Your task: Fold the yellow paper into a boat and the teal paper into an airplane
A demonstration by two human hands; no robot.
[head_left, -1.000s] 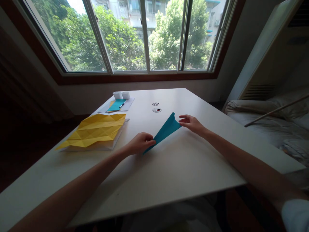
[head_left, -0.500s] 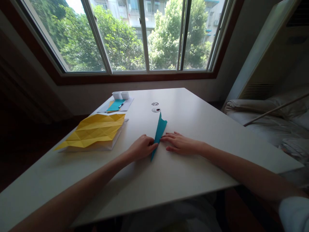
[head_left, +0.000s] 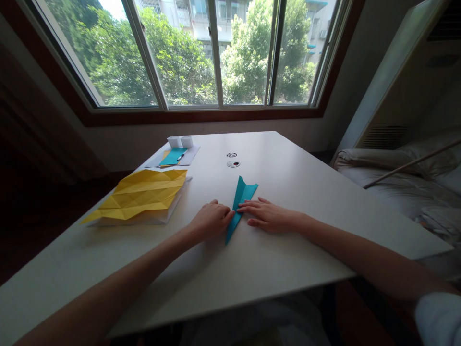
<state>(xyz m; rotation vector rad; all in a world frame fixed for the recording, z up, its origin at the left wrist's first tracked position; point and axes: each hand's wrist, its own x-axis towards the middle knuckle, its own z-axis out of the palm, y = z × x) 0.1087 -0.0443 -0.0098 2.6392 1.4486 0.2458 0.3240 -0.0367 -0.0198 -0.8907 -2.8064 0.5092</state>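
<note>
A narrow, folded sheet of blue paper (head_left: 243,193) lies on the white table (head_left: 288,259), its far end flared open in a V and its near end tapering to a point. My left hand (head_left: 213,218) has its fingers curled, with the thumb and fingertips pinching the paper's left edge. From the right, my right hand (head_left: 268,214) lies fairly flat with fingers stretched out, their tips touching the paper's right side.
To the left lies a creased yellow sheet (head_left: 144,194) over white paper. Farther back are a flat blue sheet (head_left: 173,156), a pen (head_left: 181,157) and two small white containers (head_left: 180,142). Two round stickers (head_left: 233,164) lie beyond the folded paper. A window stands behind the table.
The blue paper's far end has spread wider to the right and come slightly nearer. My right fingertips have shifted a little left, onto the paper. My left hand has hardly moved.
</note>
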